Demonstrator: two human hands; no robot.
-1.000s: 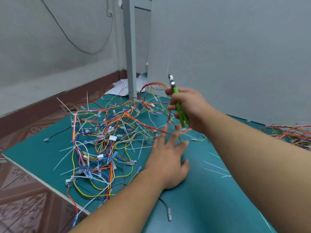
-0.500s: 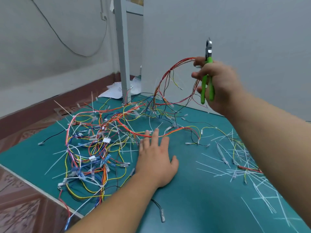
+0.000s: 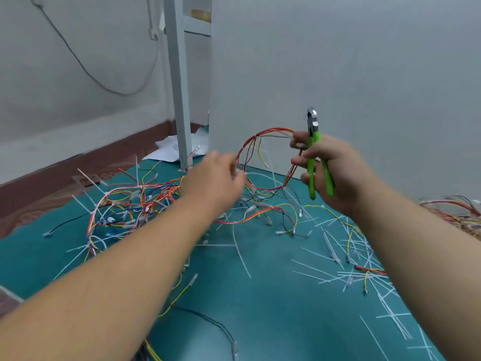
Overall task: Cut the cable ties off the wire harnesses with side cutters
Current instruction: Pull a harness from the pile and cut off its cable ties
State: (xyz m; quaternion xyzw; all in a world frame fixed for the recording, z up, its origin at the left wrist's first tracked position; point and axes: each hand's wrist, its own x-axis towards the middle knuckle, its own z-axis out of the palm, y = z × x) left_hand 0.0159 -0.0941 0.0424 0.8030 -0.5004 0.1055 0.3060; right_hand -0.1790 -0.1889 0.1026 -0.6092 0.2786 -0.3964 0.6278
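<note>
Wire harnesses are heaped on the green mat at left centre. One red loop is held up mid-frame by the right hand, fingers curled round it and the green side cutters. The loop is best steadied by the left hand so no wire is nicked. Left fingers are blurred: apart or together cannot be told.

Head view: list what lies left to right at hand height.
From left: harness tangle → left hand → red wire loop → side cutters in the right hand → second harness pile at the right edge.
</note>
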